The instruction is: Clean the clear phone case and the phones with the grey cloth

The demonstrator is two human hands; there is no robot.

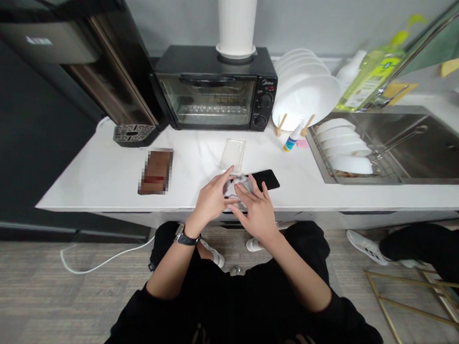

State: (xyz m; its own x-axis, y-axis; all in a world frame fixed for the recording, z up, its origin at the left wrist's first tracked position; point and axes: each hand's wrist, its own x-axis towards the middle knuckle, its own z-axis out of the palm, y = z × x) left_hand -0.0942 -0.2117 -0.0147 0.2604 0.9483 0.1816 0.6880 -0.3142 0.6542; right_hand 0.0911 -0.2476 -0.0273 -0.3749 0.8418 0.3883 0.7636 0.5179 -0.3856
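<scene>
At the counter's front edge, a crumpled pale grey cloth [232,186] is between my two hands. My left hand [212,195] grips its left side, index finger on the far side and thumb on the near side. From the right, my right hand [259,207] holds the cloth between its fingertips and thumb; part of the cloth is hidden under the fingers. A black smartphone [268,179] lies flat just beyond my right fingers, its left end partly covered. Beyond the cloth lies a clear phone case [233,154]. Near the dish rack stands a small spray bottle [291,139].
A brown item [157,171], blurred out, lies on the white counter [109,186] at left. Behind stand a drink dispenser [115,78], a toaster oven [216,100] and racked plates [306,91]. To the right is a sink [438,147] with bowls [346,145]; another person's leg [414,248] shows below.
</scene>
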